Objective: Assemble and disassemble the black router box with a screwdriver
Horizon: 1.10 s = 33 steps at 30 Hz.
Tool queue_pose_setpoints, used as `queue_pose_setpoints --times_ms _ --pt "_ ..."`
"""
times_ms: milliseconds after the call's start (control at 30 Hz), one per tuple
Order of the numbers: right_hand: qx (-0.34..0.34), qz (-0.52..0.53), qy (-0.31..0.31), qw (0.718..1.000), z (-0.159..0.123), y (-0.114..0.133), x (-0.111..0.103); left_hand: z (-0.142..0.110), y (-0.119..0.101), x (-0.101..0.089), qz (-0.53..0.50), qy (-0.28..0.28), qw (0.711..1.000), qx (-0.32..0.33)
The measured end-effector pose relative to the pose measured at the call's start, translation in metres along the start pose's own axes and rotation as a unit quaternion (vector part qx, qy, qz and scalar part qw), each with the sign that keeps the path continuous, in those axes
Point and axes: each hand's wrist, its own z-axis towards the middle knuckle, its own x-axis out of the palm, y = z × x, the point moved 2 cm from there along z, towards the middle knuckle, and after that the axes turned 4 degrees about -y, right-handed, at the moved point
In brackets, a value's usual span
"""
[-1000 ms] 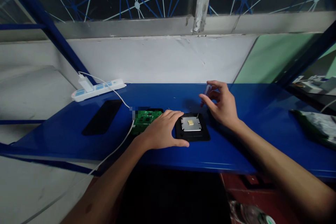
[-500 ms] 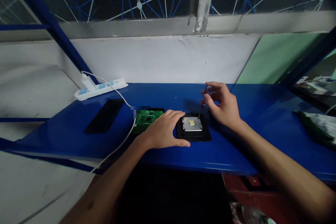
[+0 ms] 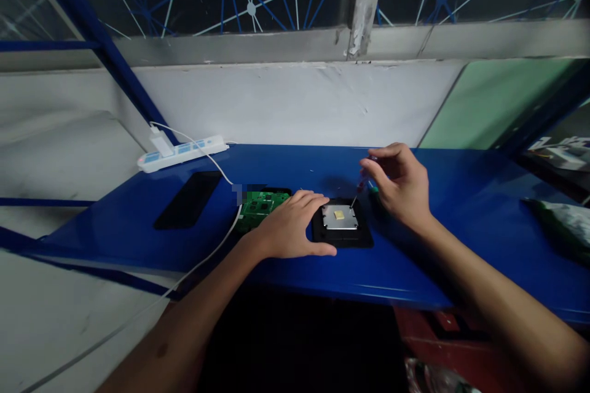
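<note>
My right hand [image 3: 403,187] pinches a small screwdriver [image 3: 361,185] with a see-through handle, partly hidden by the fingers. Its thin shaft slants down to the far right corner of a silver metal plate [image 3: 330,222]. The plate lies in a square black plastic casing [image 3: 366,236], with a pale yellow pad [image 3: 339,215] on its middle. My left hand [image 3: 292,227] spans the casing's left side, fingers at the far edge and thumb at the near edge, holding it. Left of that hand, and partly behind it, is a green circuit board [image 3: 260,206] in a dark case.
A black flat panel [image 3: 188,199] lies on the blue table [image 3: 295,163] at the left. Behind it stands a white power strip [image 3: 184,155] with a plug, and a white cable [image 3: 216,242] runs past the board. A silver-and-green bag [image 3: 560,227] sits at the far right.
My right fingers have shifted on the screwdriver handle, which now leans more, its tip still at the plate's far right corner. My left hand stays on the casing. The view has drifted slightly left.
</note>
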Motion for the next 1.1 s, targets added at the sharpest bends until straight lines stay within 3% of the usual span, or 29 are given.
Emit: queue_pose_setpoints --times_ms 300,600,800,1100 --pt "0.018 -0.008 0.010 1.000 0.003 0.000 -0.002 0.001 0.001 0.001 0.016 0.007 1.000 0.005" --pt "0.043 0.122 0.080 0.988 -0.002 0.001 0.005 0.000 0.003 0.004 0.022 0.000 1.000 0.007" --pt "-0.030 0.076 0.041 0.996 -0.002 -0.001 0.004 0.000 0.003 0.003 0.023 -0.002 1.000 0.008" --pt "0.008 0.056 0.060 0.997 -0.006 -0.005 0.005 -0.001 0.002 0.003 0.018 -0.020 0.999 0.019"
